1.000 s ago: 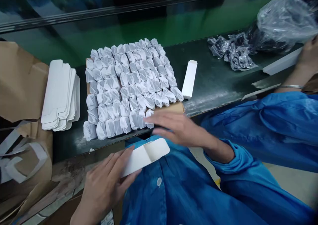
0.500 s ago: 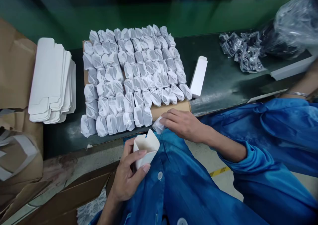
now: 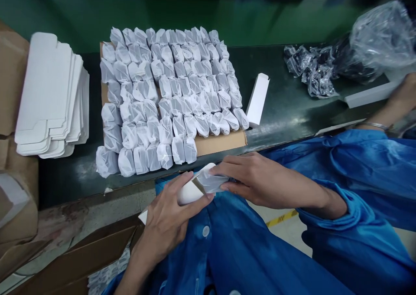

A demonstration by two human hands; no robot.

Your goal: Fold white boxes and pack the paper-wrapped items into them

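My left hand (image 3: 173, 210) is wrapped round a small white carton (image 3: 190, 194), tilted with its open end toward the right. My right hand (image 3: 247, 175) pinches a packet wrapped in thin white paper (image 3: 212, 180), its near end at the mouth of the carton. What is inside the paper cannot be seen. Just beyond my hands, rows of similar wrapped packets (image 3: 175, 86) stand close together on a brown cardboard sheet (image 3: 222, 144).
Flat white cartons (image 3: 45, 91) lie stacked at the left. A closed white carton (image 3: 258, 99) lies right of the packets. Farther right are black items in clear plastic (image 3: 320, 71) and a co-worker's arm (image 3: 394, 99). An open cardboard box (image 3: 81, 260) stands below the dark bench (image 3: 286, 108).
My right hand has brought the wrapped packet from the bench edge to the carton's mouth. My left hand has turned the carton so its opening faces right.
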